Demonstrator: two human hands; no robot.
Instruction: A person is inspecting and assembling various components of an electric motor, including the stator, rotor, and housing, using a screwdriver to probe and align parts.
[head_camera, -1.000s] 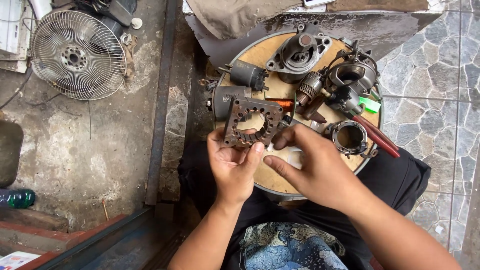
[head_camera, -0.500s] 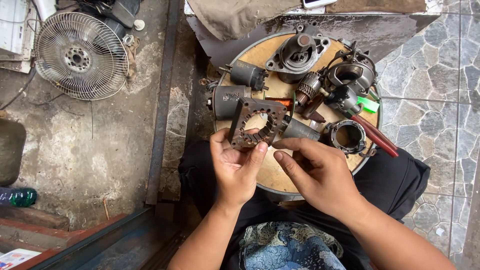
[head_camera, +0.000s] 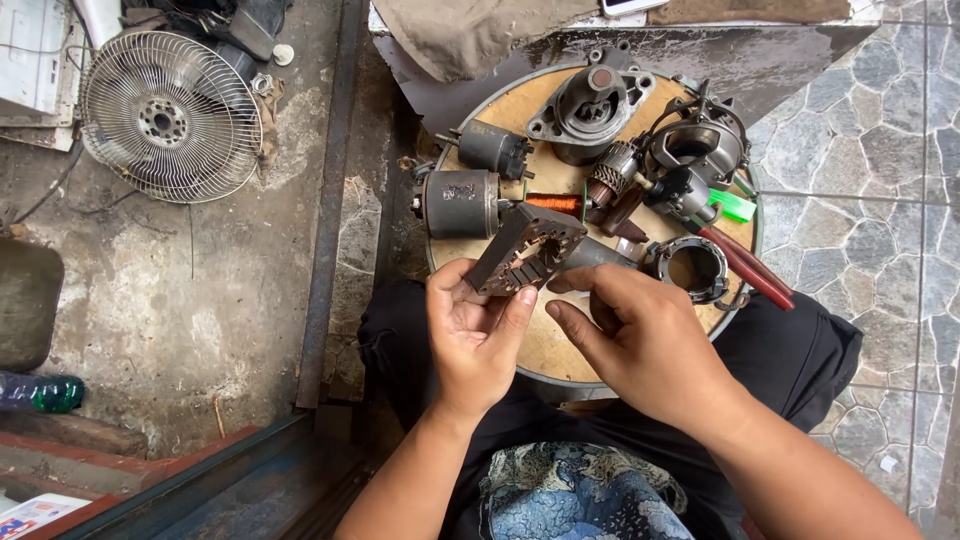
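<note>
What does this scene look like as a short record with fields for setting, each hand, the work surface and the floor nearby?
setting: a person sits at a round wooden tray set over the lap
left hand: left hand holds a flat rusty stator plate tilted on edge
right hand: right hand, fingers touching the plate's lower right edge
on tray: grey motor housing, two dark cylinders, copper-wound armature, metal ring, red-handled pliers
floor: fan guard upper left, green bottle at the left edge
</note>
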